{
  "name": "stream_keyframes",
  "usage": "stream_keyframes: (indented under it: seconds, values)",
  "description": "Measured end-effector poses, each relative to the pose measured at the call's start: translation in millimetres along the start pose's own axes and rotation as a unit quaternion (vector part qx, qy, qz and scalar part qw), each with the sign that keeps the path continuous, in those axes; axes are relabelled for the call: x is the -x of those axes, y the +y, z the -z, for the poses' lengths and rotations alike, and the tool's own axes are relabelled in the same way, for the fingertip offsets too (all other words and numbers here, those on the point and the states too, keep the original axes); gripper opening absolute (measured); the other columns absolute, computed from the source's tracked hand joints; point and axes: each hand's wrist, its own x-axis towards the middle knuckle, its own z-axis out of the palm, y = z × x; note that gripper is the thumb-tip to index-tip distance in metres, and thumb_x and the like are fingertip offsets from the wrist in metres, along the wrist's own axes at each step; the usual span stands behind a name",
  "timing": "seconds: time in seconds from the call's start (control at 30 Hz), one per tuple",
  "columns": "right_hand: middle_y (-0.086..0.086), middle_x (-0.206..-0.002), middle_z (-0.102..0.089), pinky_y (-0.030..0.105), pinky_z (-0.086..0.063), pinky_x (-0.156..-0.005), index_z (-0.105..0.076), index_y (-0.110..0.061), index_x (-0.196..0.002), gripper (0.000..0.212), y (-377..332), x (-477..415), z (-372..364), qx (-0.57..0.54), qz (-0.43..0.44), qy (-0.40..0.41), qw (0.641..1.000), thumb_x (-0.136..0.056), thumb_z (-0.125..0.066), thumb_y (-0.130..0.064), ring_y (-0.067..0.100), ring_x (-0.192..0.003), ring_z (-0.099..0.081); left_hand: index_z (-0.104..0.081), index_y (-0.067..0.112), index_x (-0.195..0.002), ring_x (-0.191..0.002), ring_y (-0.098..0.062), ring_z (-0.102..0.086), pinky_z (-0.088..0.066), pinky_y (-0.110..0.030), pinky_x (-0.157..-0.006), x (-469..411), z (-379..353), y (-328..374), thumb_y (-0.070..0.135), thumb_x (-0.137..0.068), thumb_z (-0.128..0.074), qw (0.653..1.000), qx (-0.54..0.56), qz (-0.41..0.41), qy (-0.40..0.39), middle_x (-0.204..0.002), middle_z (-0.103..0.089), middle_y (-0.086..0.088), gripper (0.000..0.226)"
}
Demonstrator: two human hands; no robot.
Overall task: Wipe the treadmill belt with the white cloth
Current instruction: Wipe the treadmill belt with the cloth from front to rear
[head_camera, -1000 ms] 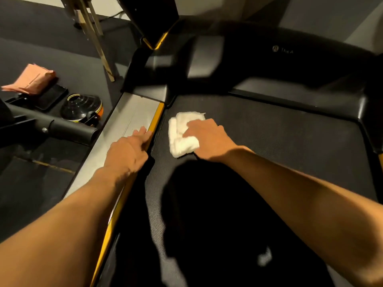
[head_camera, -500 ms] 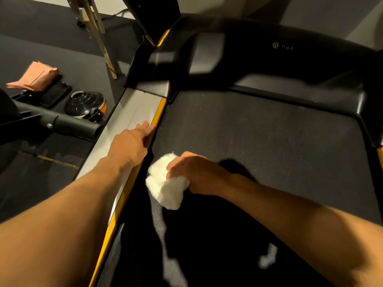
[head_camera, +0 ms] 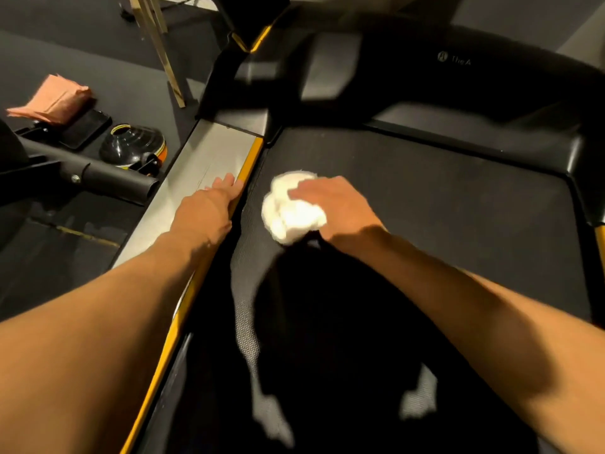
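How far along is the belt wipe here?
Done: the white cloth is down on the treadmill belt; no wiped patch shows. In hand: the right hand holds it bunched near the belt's left edge while the left hand rests on the side rail. Left: probably the wide span to the right.

Scene was dim and warm-lit; edges bowed by the wide-angle lens.
The white cloth (head_camera: pixel 291 214) was overexposed and motion-blurred; a hard shadow covered the near belt (head_camera: pixel 425 208).

Head view, looking forward-down, close over belt (head_camera: pixel 425 208).
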Motion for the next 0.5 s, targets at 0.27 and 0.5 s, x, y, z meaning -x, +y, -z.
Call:
stream_keyframes:
  seconds: [0.27,0.5]
  values:
    - [0.004,-0.138,-0.053,0.031,-0.033,-0.106,-0.065,-0.025,-0.125,0.045,-7.5,52.3,-25.5,0.008,0.074,-0.116,0.990,-0.086,-0.059,-0.004,0.023,-0.129,-0.046,0.001,0.016,-0.154,-0.148,-0.030,-0.002,-0.008,-0.041,-0.118,-2.0,0.6,19.1,-0.004,-0.090,-0.045,0.997,-0.029,0.029,-0.065,-0.161,0.009,-0.004,0.081]
    - [-0.008,-0.123,-0.058,0.040,-0.041,-0.094,-0.065,-0.036,-0.110,0.032,42.4,39.4,9.6,0.065,-0.036,0.006,0.997,-0.088,-0.053,-0.016,0.022,-0.112,-0.051,0.000,0.010,-0.152,-0.141,-0.042,-0.006,-0.014,-0.049,-0.116,11.9,-15.4,25.4,0.010,-0.088,-0.050,0.995,-0.097,0.011,-0.010,-0.158,0.002,-0.013,0.082]
